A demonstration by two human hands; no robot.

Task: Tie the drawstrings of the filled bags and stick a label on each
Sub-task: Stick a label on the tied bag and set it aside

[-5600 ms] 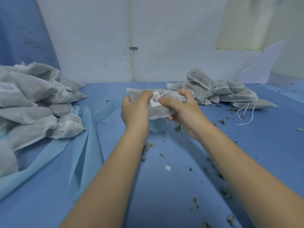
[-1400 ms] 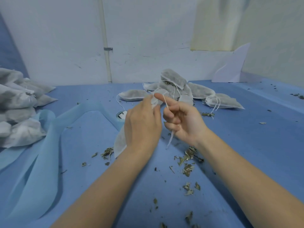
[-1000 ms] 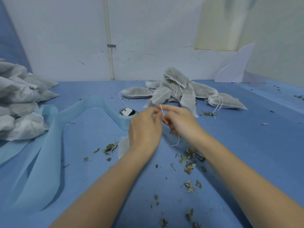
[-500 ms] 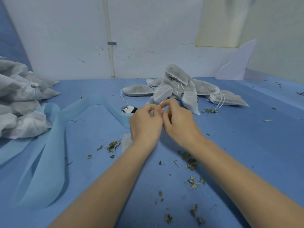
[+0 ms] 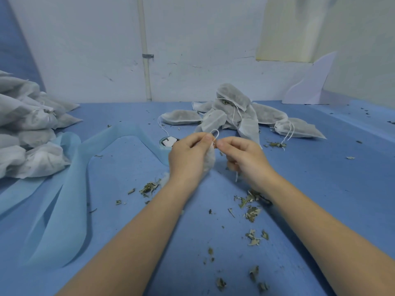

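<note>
Your hands are drawing a little apart now: half a second ago they were pressed together, and now your right hand [image 5: 243, 155] is pulling away from your left hand [image 5: 188, 155]. The drawstring [image 5: 215, 134] is standing up as a small loop between your fingertips. The bag [image 5: 209, 159] is showing between your palms again.
</note>
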